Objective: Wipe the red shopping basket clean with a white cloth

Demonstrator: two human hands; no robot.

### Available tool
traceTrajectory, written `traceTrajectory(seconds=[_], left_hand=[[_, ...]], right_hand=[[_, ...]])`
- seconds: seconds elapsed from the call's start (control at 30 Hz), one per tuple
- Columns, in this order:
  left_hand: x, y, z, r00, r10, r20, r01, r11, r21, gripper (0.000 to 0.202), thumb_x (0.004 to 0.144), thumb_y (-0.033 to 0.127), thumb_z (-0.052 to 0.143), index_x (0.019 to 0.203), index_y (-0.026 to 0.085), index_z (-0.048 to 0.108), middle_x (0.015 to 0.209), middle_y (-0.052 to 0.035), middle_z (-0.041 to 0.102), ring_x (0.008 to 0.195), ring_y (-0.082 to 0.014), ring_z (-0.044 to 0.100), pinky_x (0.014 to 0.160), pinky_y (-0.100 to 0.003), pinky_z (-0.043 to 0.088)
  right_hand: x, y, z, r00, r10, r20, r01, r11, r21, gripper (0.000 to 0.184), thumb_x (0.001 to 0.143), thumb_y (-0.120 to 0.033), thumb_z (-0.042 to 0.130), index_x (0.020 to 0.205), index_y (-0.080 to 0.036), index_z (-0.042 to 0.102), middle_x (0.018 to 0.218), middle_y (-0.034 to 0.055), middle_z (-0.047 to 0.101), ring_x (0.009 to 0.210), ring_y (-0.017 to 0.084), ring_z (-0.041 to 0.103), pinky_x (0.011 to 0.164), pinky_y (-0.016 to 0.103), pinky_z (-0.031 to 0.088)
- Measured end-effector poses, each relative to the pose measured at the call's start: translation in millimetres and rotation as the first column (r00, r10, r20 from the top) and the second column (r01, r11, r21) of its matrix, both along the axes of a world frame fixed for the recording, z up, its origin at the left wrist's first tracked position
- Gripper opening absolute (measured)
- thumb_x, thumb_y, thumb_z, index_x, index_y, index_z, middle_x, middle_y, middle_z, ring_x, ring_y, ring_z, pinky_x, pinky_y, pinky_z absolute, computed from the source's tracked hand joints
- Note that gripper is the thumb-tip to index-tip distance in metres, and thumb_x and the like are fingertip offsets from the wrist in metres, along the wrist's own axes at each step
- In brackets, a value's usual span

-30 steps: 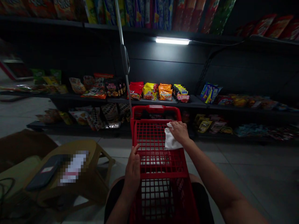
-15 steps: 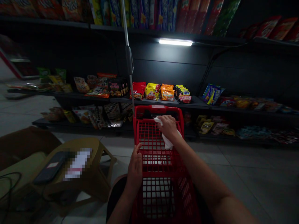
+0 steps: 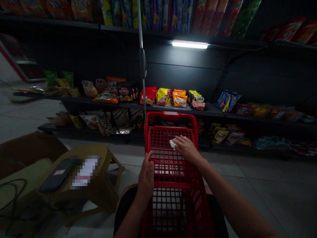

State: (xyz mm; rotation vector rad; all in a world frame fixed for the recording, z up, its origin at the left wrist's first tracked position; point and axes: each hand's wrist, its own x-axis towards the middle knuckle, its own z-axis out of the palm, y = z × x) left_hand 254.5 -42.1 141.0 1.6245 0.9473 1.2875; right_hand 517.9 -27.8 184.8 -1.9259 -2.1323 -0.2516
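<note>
Evidently the right grip (image 3: 187, 149) holds a white cloth (image 3: 173, 143) pressed under its fingers onto the red cart (image 3: 169, 185), so even strokes along the bars should suit, the left grip (image 3: 146, 175), straight-fingered, bracing alongside.

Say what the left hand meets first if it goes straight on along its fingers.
Probably the red cart: the left hand points forward along its left edge. Depth is unclear, so it may already touch or just skim past.
</note>
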Motion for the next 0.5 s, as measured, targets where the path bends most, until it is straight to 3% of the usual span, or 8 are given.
traceTrajectory(seconds=[0.07,0.13,0.27,0.33,0.43,0.5], left_hand=[[0.8,0.9,-1.1,1.000,-0.013,0.013,0.013,1.000,-0.010,0.051,0.101,0.049,0.032,0.145,0.027,0.043,0.154,-0.0069,0.044,0.148,-0.0218,0.029,0.123,-0.047,0.023],[1.3,1.6,-3.1,0.999,-0.026,0.021,0.026,1.000,-0.013,0.051,0.101,0.049,0.033,0.145,0.027,0.042,0.154,-0.0072,0.044,0.148,-0.0221,0.030,0.123,-0.048,0.023],[1.6,1.1,-4.5,1.000,-0.010,0.018,0.010,1.000,0.002,0.050,0.101,0.049,0.032,0.145,0.027,0.042,0.154,-0.0071,0.044,0.148,-0.0220,0.031,0.124,-0.048,0.022],[1.4,0.0,-3.0,1.000,0.004,0.012,-0.004,1.000,0.008,0.050,0.101,0.048,0.032,0.145,0.026,0.043,0.154,-0.0068,0.044,0.148,-0.0219,0.031,0.124,-0.047,0.021],[0.4,-1.5,0.0,1.000,0.008,0.024,-0.007,1.000,-0.003,0.051,0.102,0.047,0.031,0.146,0.026,0.040,0.155,-0.0075,0.042,0.146,-0.0218,0.033,0.123,-0.046,0.023],[-0.7,-2.3,1.7,0.999,0.006,0.036,-0.006,1.000,-0.007,0.052,0.101,0.048,0.031,0.148,0.025,0.038,0.154,-0.0085,0.042,0.144,-0.0222,0.036,0.122,-0.046,0.026]], right_hand=[[18.7,-13.8,-3.4,0.993,-0.115,0.004,0.115,0.993,0.028,0.042,0.101,-0.037,0.041,0.140,-0.030,0.054,0.152,0.0037,0.046,0.141,0.026,0.038,0.114,0.045,0.030],[19.9,-16.7,-2.4,0.981,-0.196,0.000,0.196,0.979,0.047,0.039,0.101,-0.036,0.043,0.137,-0.031,0.057,0.148,0.0042,0.051,0.135,0.027,0.043,0.110,0.044,0.033],[-26.9,11.9,11.8,0.960,-0.280,-0.026,0.281,0.958,0.054,0.035,0.101,-0.031,0.041,0.130,-0.030,0.060,0.126,0.0078,0.063,0.116,0.027,0.053,0.098,0.043,0.039],[-62.5,33.1,19.3,0.973,-0.212,-0.090,0.216,0.976,0.035,0.036,0.100,-0.026,0.041,0.133,-0.027,0.055,0.121,0.0084,0.063,0.110,0.024,0.055,0.093,0.038,0.041],[-108.7,52.5,23.4,0.976,0.028,-0.214,-0.021,0.999,0.033,0.032,0.096,-0.027,0.052,0.128,-0.023,0.054,0.121,0.0060,0.060,0.107,0.019,0.056,0.090,0.030,0.042],[-123.1,52.7,21.7,0.965,0.176,-0.196,-0.172,0.984,0.040,0.027,0.094,-0.030,0.056,0.120,-0.023,0.057,0.120,0.0044,0.060,0.109,0.019,0.054,0.091,0.030,0.040]])
